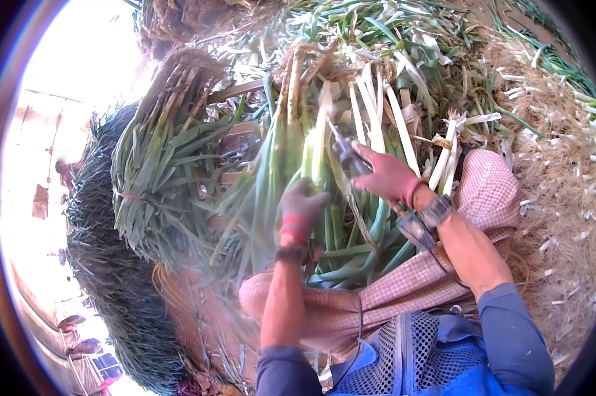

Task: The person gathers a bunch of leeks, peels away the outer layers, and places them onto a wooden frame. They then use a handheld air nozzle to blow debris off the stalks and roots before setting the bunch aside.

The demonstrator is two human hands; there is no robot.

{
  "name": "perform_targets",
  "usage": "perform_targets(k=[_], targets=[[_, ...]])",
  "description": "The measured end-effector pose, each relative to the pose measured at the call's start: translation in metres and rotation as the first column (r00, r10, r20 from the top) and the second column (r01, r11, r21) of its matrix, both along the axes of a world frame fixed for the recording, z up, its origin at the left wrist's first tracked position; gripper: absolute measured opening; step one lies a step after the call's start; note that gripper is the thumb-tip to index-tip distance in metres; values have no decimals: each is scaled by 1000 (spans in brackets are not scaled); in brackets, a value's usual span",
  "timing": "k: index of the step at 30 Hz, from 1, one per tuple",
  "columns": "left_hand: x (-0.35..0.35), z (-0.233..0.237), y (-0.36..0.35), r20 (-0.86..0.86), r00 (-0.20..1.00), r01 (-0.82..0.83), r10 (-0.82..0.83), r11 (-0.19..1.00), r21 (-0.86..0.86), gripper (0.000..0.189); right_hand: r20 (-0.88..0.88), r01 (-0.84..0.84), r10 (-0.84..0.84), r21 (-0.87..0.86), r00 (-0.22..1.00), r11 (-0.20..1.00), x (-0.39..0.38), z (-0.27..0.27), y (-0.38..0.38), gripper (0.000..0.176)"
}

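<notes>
My left hand (302, 208), in a grey and red glove, is closed around a leek (316, 155). The leek lies with its white root end away from me and its green leaves toward my lap; its root end is blurred. In a reddish glove, my right hand (385, 175) grips a grey tool with a narrow tip, which looks like an air blow gun (341, 142). The tip points at the white part of the leek. Beside it on the right lie several pale, clean leek stalks (398, 122). Untrimmed leeks with brown roots (291, 86) lie on the left.
A tied leek bundle (166, 145) rests on wooden slats (240, 128) to the left. Beyond it stands a long stack of leeks (113, 264). Peeled leaf scraps (436, 59) pile up ahead. Loose roots (555, 231) cover the ground at right. My crossed legs (403, 270) are close by.
</notes>
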State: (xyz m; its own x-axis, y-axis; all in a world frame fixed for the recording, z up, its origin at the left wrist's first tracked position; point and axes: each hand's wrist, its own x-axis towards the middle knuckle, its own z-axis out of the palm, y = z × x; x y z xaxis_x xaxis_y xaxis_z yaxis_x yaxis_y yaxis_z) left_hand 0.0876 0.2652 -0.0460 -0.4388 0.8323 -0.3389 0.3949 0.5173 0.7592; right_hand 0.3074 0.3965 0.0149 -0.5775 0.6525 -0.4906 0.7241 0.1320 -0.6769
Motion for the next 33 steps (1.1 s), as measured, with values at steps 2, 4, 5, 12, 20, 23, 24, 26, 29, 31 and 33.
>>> perform_targets(k=[2, 4, 5, 12, 20, 23, 24, 26, 29, 31, 33], targets=[[5, 5, 1, 28, 1000, -10, 10, 1000, 12, 74, -25, 23, -22, 22, 999, 999, -6, -21, 16, 94], [8, 2, 0, 53, 998, -19, 18, 1000, 22, 72, -120, 103, -93, 80, 988, 991, -8, -40, 25, 91], [7, -3, 0, 116, 993, -12, 9, 1000, 18, 68, -107, 73, -68, 40, 992, 997, -4, -28, 24, 91], [14, -8, 1, 428, 903, -32, 41, 999, -27, 47, -86, -101, 91, -124, 992, 987, 53, -6, -35, 96], [56, 13, -5, 287, 956, 40, -54, 998, 53, 38, -158, 12, -19, -45, 987, 999, 131, 8, -70, 97], [89, 3, -11, 31, 991, 128, -131, 989, 70, 40, -326, -83, 119, 122, 938, 989, 140, 8, -76, 93], [101, 6, -12, -126, 982, 144, -137, 989, 42, 43, -329, -86, 122, 122, 937, 989, 139, 12, -73, 93], [125, 10, -15, -301, 941, 168, -155, 986, 19, 38, -203, -30, 33, 16, 979, 999, 131, 21, -60, 92], [158, -6, -25, -336, 927, 218, -166, 968, 122, 46, -210, -96, 113, 90, 971, 991, 118, 14, -52, 93], [180, 11, -31, -303, 934, 230, -191, 968, 97, 47, -234, -172, 244, 289, 941, 942, 115, -10, -52, 92], [193, 17, -30, -301, 937, 210, -175, 974, 88, 44, -176, -140, 187, 247, 967, 959, 107, 1, -37, 91]])
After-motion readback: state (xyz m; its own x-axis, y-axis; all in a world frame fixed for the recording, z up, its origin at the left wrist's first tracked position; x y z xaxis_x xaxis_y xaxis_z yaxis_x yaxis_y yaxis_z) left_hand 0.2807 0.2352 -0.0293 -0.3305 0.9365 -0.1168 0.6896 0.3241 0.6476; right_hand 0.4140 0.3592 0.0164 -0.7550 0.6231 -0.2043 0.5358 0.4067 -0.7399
